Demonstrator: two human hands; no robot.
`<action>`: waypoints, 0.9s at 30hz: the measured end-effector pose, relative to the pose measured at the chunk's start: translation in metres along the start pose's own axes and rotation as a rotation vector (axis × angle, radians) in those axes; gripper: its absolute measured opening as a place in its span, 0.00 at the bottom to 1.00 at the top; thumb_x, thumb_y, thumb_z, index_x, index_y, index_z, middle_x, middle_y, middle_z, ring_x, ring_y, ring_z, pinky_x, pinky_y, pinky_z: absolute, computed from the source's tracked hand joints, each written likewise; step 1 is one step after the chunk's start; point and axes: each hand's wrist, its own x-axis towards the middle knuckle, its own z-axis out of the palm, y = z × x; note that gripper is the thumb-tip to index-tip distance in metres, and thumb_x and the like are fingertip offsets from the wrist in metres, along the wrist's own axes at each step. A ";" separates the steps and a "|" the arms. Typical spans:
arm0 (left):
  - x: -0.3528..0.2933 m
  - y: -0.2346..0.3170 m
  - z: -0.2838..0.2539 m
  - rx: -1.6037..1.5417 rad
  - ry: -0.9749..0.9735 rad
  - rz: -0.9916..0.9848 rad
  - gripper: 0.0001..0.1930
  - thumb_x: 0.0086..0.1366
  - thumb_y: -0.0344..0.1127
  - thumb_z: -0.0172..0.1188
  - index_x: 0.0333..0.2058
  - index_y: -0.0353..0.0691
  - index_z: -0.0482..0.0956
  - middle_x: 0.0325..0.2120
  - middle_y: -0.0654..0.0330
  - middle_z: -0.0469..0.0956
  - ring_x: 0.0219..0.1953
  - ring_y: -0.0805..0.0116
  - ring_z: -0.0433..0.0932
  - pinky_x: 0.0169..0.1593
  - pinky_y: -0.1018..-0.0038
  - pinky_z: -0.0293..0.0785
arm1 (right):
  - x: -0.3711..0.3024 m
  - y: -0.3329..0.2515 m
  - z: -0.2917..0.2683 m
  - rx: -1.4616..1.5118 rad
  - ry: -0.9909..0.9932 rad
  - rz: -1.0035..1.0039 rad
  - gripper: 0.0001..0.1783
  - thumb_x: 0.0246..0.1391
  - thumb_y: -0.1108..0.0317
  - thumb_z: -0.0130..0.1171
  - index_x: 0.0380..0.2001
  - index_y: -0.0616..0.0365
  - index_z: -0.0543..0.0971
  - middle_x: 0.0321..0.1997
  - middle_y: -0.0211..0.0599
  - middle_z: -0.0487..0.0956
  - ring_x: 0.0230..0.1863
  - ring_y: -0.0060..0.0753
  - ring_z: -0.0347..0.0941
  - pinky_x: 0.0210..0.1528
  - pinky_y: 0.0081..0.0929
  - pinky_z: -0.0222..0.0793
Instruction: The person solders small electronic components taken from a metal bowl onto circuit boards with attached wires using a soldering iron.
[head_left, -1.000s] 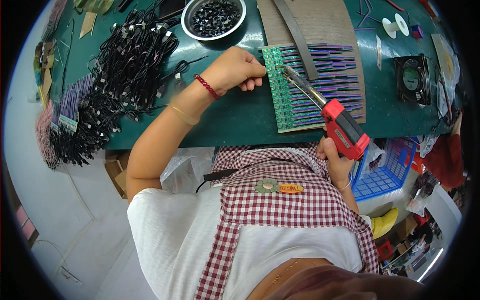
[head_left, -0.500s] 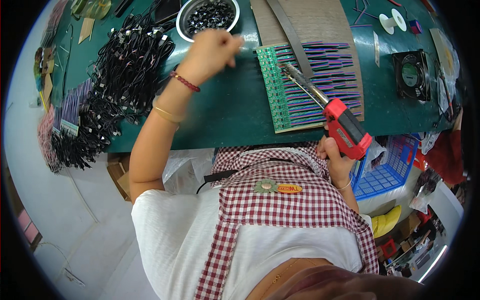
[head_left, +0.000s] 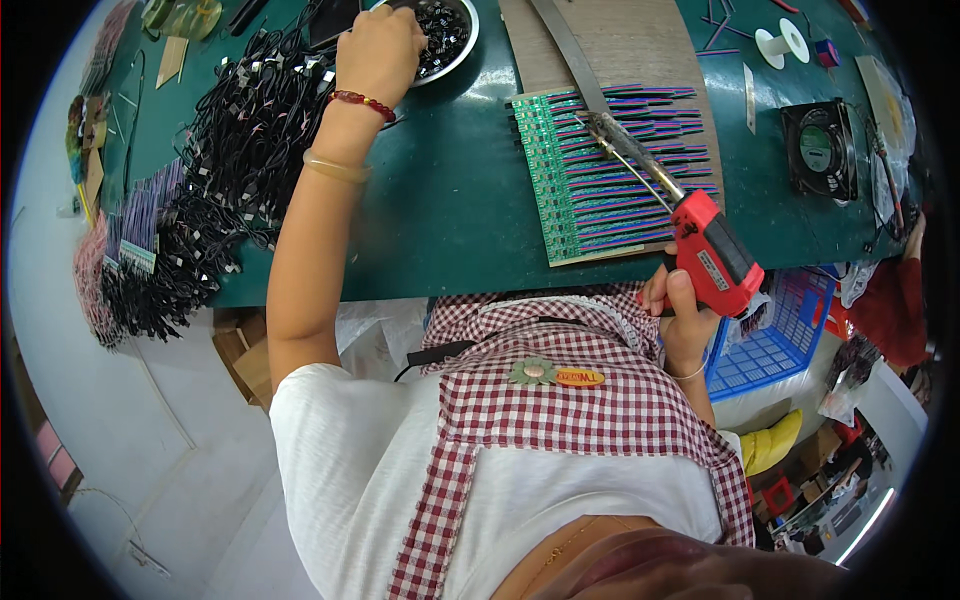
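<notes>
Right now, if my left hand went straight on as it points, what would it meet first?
Probably the small black parts in the bowl, though depth beneath your left hand is unclear.

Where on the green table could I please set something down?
The widest bare patch of green table lies between the left forearm and the circuit boards. A narrower one lies between the wooden board and the black fan. The left end is crowded with black cables, and the left hand is over the bowl.
</notes>
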 end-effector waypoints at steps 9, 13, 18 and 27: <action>-0.039 0.032 -0.025 -0.702 0.072 -0.045 0.07 0.57 0.27 0.52 0.35 0.36 0.75 0.23 0.56 0.77 0.24 0.69 0.76 0.30 0.78 0.70 | 0.007 -0.008 0.010 0.193 -0.027 -0.038 0.17 0.55 0.68 0.49 0.45 0.65 0.64 0.17 0.35 0.66 0.14 0.22 0.59 0.19 0.21 0.61; -0.092 0.088 -0.041 -1.279 -0.317 -0.160 0.06 0.56 0.24 0.54 0.33 0.32 0.75 0.25 0.61 0.77 0.25 0.77 0.74 0.32 0.82 0.71 | 0.013 -0.017 0.028 0.331 0.013 0.047 0.19 0.51 0.74 0.52 0.47 0.66 0.63 0.24 0.37 0.71 0.19 0.24 0.66 0.25 0.22 0.66; -0.136 0.134 -0.036 -1.564 -0.345 -0.269 0.04 0.52 0.25 0.60 0.27 0.32 0.75 0.23 0.60 0.74 0.23 0.75 0.73 0.27 0.80 0.69 | 0.018 -0.020 0.042 -0.038 -0.121 0.000 0.23 0.46 0.80 0.56 0.47 0.64 0.64 0.32 0.39 0.73 0.32 0.27 0.72 0.35 0.24 0.70; -0.138 0.144 -0.043 -1.344 -0.159 -0.025 0.05 0.50 0.23 0.61 0.27 0.30 0.75 0.25 0.56 0.74 0.26 0.69 0.76 0.30 0.78 0.72 | 0.016 -0.028 0.050 -0.137 -0.121 0.085 0.07 0.48 0.78 0.56 0.32 0.61 0.73 0.30 0.27 0.72 0.30 0.17 0.67 0.32 0.18 0.63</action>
